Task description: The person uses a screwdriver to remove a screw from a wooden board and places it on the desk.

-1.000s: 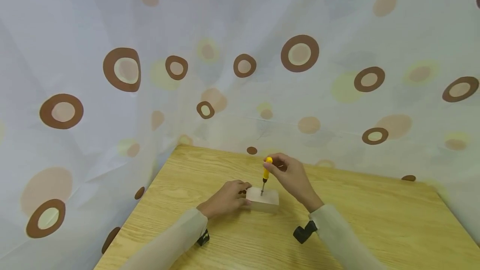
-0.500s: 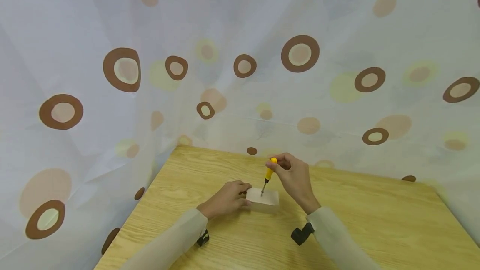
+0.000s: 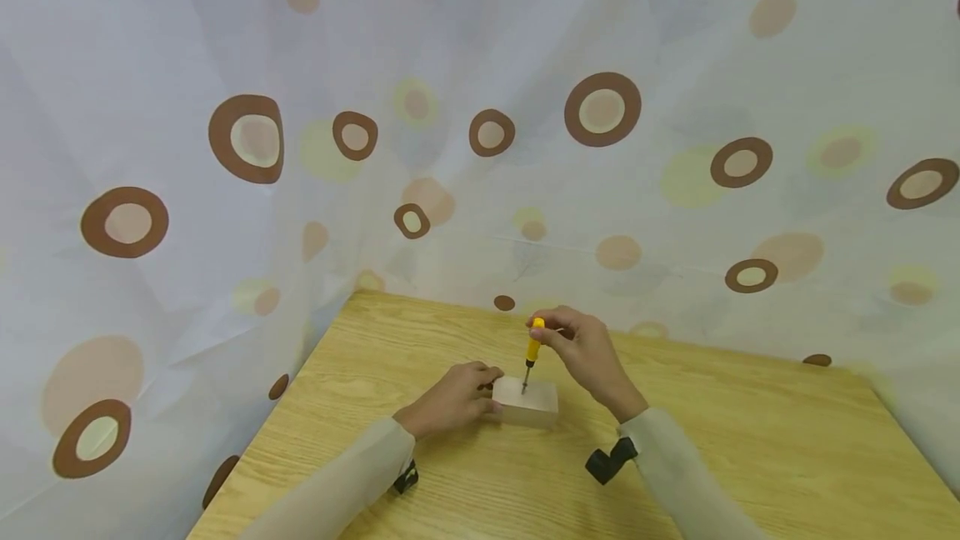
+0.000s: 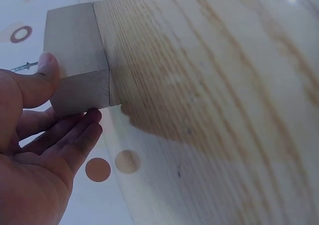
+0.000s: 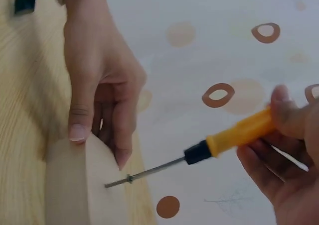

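A pale wooden block point(image 3: 534, 413) lies on the table, and a screw point(image 5: 116, 183) stands up out of its top face. My left hand point(image 3: 455, 396) holds the block's left end, thumb on the near side point(image 4: 47, 68) and fingers around the end. In my right hand point(image 3: 588, 354) is a screwdriver point(image 3: 533, 350) with a yellow handle and black collar, pinched near the top of the handle by thumb and fingers. Its metal shaft point(image 5: 162, 168) runs down in line with the screw, the tip meeting the screw's head. The screwdriver leans slightly right.
The wood-grain table point(image 3: 720, 440) extends around the block on all sides. Behind and to the left hangs a white sheet point(image 3: 465, 48) printed with brown, pink and yellow circles. A black wrist camera point(image 3: 611, 461) sits below the right sleeve.
The screwdriver's handle and my right hand swung a little right, then back left, so the shaft is more upright than half a second ago. Block and left hand stay put.
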{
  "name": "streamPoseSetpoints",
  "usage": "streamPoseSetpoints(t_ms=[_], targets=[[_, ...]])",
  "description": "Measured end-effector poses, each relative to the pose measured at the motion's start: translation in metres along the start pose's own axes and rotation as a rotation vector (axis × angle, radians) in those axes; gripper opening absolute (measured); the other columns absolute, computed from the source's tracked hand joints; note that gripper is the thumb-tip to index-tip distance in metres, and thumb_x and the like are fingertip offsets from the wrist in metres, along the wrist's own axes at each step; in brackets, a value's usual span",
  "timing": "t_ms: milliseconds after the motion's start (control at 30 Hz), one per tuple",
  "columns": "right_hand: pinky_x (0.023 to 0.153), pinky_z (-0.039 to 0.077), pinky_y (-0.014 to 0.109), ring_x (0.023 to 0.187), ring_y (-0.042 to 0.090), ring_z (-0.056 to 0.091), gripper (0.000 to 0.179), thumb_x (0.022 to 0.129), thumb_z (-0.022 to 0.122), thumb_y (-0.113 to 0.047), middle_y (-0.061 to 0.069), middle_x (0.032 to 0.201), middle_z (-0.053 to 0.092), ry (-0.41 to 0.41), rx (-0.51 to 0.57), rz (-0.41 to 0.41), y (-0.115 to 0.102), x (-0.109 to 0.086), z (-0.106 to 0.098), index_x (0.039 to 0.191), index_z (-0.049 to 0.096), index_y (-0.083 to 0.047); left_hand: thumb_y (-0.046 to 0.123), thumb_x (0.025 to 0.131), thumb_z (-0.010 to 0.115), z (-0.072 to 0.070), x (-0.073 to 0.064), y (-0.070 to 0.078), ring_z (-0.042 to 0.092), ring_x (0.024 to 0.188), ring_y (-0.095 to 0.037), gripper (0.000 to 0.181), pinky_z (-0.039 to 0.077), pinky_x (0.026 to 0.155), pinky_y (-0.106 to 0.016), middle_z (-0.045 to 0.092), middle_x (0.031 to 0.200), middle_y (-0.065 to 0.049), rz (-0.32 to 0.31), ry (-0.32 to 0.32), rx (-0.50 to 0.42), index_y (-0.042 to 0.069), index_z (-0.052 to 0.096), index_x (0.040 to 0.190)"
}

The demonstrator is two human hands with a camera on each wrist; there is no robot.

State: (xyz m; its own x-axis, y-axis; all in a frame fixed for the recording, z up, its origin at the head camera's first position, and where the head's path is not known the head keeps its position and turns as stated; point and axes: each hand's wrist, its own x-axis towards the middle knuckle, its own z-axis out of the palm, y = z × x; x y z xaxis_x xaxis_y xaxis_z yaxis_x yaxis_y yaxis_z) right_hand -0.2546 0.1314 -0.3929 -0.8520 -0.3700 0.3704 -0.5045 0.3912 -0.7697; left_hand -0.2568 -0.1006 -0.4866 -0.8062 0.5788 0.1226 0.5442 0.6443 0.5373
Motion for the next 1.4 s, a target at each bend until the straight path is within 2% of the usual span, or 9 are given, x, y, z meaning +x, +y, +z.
streamPoseSetpoints(t_ms=[100,167,333,533,733,967,1100,1267,1400], targets=[[0.084,0.047,0.040,0.099,0.017,0.058,0.018,0.095,0.059,-0.033,-0.004,0.106,0.064,-0.076,0.063,-0.010,0.000,0.001,-0.004,0.108,0.069,-0.025,0.040,0.090,0.064,0.001,0.001,0.000,0.058,0.101,-0.010,0.055,0.049,0.082,-0.024,0.060,0.120,-0.003,-0.003,0.001,0.005,0.007,0.054,0.133],[0.088,0.047,0.043,0.100,0.017,0.058,0.019,0.094,0.060,-0.034,-0.003,0.105,0.065,-0.081,0.087,0.019,-0.001,0.000,-0.005,0.109,0.068,-0.025,0.039,0.090,0.064,0.000,0.000,0.000,0.058,0.101,-0.010,0.055,0.049,0.082,-0.024,0.060,0.119,-0.003,-0.008,0.001,0.005,0.008,0.055,0.133],[0.083,0.050,0.039,0.090,0.013,0.063,0.030,0.085,0.069,-0.044,-0.006,0.097,0.068,0.053,0.051,0.121,-0.003,-0.004,-0.002,0.107,0.067,-0.024,0.040,0.089,0.064,0.001,-0.001,0.001,0.058,0.102,-0.010,0.056,0.049,0.082,-0.024,0.060,0.119,-0.003,-0.001,-0.002,-0.003,0.007,0.054,0.133],[0.071,0.052,0.033,0.077,0.009,0.065,0.023,0.086,0.071,-0.036,-0.009,0.089,0.069,0.158,-0.083,0.014,-0.009,-0.004,0.003,0.103,0.070,-0.020,0.038,0.090,0.065,-0.001,0.000,0.004,0.057,0.101,-0.010,0.056,0.049,0.082,-0.024,0.060,0.118,-0.003,-0.014,-0.007,-0.016,0.006,0.053,0.134],[0.079,0.052,0.031,0.091,0.006,0.066,0.017,0.094,0.063,-0.022,-0.010,0.097,0.070,0.083,-0.109,-0.035,-0.011,-0.004,0.003,0.109,0.068,-0.021,0.038,0.089,0.065,-0.001,0.001,0.004,0.058,0.101,-0.010,0.056,0.049,0.082,-0.024,0.060,0.117,-0.002,-0.021,-0.015,-0.023,0.006,0.053,0.134],[0.082,0.051,0.038,0.089,0.009,0.064,0.024,0.090,0.065,-0.040,-0.006,0.097,0.069,0.065,-0.046,0.053,-0.007,-0.006,0.002,0.110,0.065,-0.027,0.037,0.090,0.065,0.000,0.002,0.002,0.058,0.099,-0.012,0.055,0.049,0.080,-0.023,0.061,0.113,0.000,0.017,-0.005,-0.011,0.005,0.054,0.133],[0.079,0.051,0.038,0.083,0.010,0.065,0.020,0.088,0.068,-0.037,-0.007,0.091,0.069,0.077,-0.032,0.038,-0.005,-0.005,-0.001,0.105,0.067,-0.026,0.039,0.089,0.065,0.001,0.002,0.001,0.059,0.099,-0.012,0.058,0.049,0.080,-0.023,0.061,0.112,0.000,0.020,-0.006,-0.009,0.004,0.052,0.134],[0.082,0.050,0.040,0.092,0.009,0.063,0.015,0.092,0.064,-0.032,-0.009,0.096,0.068,-0.006,-0.019,-0.004,-0.004,-0.002,-0.008,0.106,0.068,-0.028,0.040,0.089,0.064,0.002,0.002,0.001,0.059,0.101,-0.012,0.062,0.049,0.082,-0.023,0.061,0.115,-0.002,-0.004,-0.010,0.010,0.002,0.050,0.136],[0.086,0.050,0.038,0.097,0.010,0.063,0.021,0.090,0.066,-0.038,-0.009,0.101,0.068,-0.026,0.009,0.035,-0.003,-0.002,-0.008,0.108,0.067,-0.027,0.039,0.089,0.065,0.003,0.002,0.001,0.059,0.100,-0.011,0.062,0.049,0.082,-0.024,0.061,0.117,-0.003,-0.036,-0.008,0.016,0.002,0.049,0.137]])
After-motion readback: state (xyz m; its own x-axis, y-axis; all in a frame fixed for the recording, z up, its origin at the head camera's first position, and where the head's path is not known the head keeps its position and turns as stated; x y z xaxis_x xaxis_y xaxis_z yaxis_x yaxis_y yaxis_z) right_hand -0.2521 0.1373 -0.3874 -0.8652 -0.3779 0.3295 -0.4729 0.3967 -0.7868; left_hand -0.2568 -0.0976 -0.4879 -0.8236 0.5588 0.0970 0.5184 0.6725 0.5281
